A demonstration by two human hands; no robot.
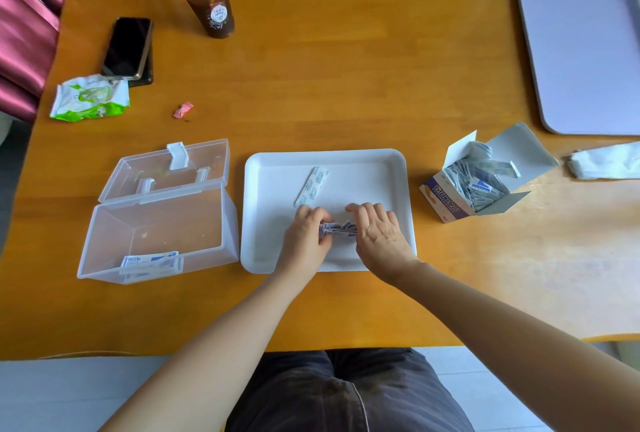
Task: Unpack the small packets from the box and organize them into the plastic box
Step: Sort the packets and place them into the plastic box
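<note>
Dark trousers [346, 393] right up close at the bottom edge, wooden table [346, 85] beyond. Far left, clear plastic box [104, 251] with lid [166, 172] flipped back, a few packets [150, 263] stacked against its near wall. Middle, white tray [270, 189]: left hand [304, 239] curled round one end of a small bundle of packets [341, 229], right hand [381, 237] gripping the other end, fingers bent over it. One loose packet [311, 186] lying on the tray just beyond the hands. Off right, open cardboard box [446, 204], stuffed with more.
</note>
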